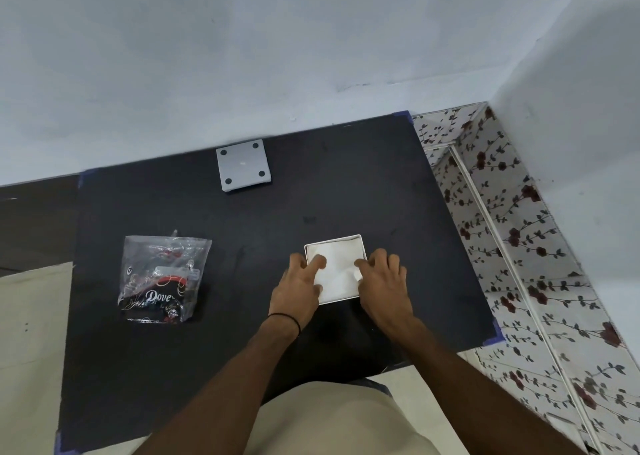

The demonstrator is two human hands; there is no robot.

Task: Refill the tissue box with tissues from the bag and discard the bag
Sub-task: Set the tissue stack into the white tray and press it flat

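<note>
in the tissue box [349,239], both hands' fingers [317,262] press the tissues [337,264]

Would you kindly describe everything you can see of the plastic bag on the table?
The plastic bag is clear and crinkled, printed with the word Dove in white over dark, red and gold artwork, plus a small white label. It lies flat and looks largely empty on the black table, left of the tissue box. Neither hand touches it; both are at the box.

White tissues [337,264], white box [341,300]; black table [311,194]; grey lid [243,164]; floral-print tiles [519,246].
</note>
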